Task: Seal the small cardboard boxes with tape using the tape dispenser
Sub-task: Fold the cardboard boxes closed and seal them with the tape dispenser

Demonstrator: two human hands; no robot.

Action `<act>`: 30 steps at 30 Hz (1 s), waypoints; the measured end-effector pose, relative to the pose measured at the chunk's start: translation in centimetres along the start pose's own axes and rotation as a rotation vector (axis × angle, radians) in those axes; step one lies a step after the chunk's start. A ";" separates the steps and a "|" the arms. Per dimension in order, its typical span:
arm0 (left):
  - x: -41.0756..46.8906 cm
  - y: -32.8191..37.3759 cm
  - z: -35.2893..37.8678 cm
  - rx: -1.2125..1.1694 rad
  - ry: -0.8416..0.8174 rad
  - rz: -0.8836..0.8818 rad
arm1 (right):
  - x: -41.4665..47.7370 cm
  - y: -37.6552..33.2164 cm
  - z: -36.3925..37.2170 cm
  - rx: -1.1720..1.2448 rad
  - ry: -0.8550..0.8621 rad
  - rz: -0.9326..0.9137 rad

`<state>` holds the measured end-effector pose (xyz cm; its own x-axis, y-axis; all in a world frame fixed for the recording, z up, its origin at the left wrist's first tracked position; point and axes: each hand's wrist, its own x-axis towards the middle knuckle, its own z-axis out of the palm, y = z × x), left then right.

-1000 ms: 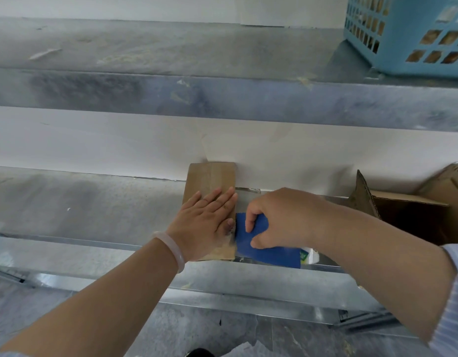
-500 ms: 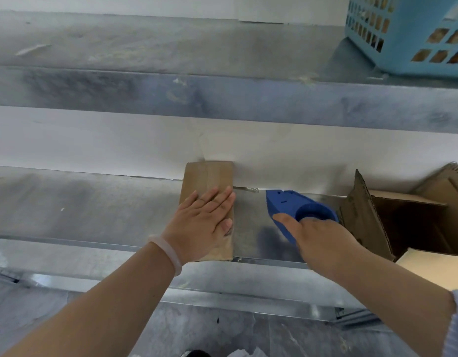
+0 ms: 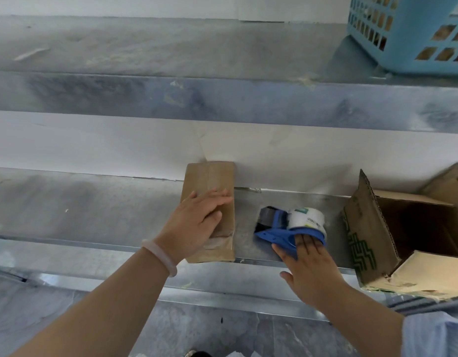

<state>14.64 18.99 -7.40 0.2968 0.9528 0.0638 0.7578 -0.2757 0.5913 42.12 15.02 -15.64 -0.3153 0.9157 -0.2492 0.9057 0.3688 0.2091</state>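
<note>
The left hand (image 3: 194, 225) lies flat on the box (image 3: 217, 176), its fingers (image 3: 215, 199) straight and together, pressing the taped top down on the shelf (image 3: 94, 207). Just right of those fingers lies the dispenser (image 3: 277, 233). The right hand (image 3: 310, 269) is open, straight fingertips touching its blue handle. A carton (image 3: 364, 228) stands further right.

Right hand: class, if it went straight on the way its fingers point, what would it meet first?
The blue tape dispenser. The right hand has straight fingers at its handle loop, seemingly touching it, with the tape roll just behind.
</note>
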 end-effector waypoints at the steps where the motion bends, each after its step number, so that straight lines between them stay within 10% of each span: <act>1: -0.2 0.2 -0.3 -0.161 0.048 -0.054 | 0.3 -0.1 0.4 0.031 -0.020 0.004; 9: -1.7 0.6 -2.4 -0.354 0.492 -0.176 | -1.7 -1.4 -3.3 0.242 0.062 0.037; 15: -3.9 -3.7 -0.2 0.139 0.261 0.181 | -1.1 -4.5 -6.6 0.622 0.483 -0.305; 30: -3.1 -7.2 0.6 0.098 0.196 0.377 | 6.7 -6.3 -6.6 0.527 0.671 -0.524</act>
<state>8.59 17.98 -12.33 0.4548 0.7865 0.4179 0.6718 -0.6110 0.4188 32.44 19.89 -12.44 -0.6583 0.6182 0.4296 0.5652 0.7828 -0.2604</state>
